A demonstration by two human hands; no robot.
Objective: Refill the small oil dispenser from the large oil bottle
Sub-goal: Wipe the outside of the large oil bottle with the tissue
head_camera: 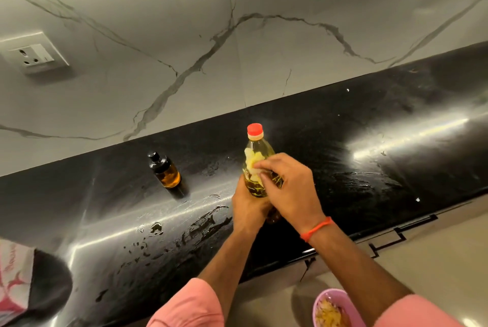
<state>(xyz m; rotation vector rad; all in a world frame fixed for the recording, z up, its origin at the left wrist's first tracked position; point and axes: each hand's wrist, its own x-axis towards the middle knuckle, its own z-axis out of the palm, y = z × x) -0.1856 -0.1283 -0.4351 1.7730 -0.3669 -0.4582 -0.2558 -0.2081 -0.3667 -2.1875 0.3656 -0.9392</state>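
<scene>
Pink sleeves [190,305] sit closest to the lens at the bottom, both forearms reaching up and forward from them over a glossy black stone desk [369,168]. Left hand [248,207] is wrapped around the lower part of the large clear plastic oil bottle with yellow oil and a red screw cap [254,157], gripping it from underneath-ish, bottle tilted away a bit, cap on. Right hand [287,186] comes over the top from the right, fingers closed against the bottle's label side, with an orange thread band [317,229] on that wrist.

Small dark amber glass oil dispenser with a black top [165,170] stands upright on the desk, off to the left of the left hand and well apart from it, roughly half full.

Desk surface has wet smears and droplets near the hands. White marble-look wall [237,36] with grey veins behind it, and a white socket plate [34,53] up left. Purple bowl with some food [332,308] is low, beside the right forearm.
</scene>
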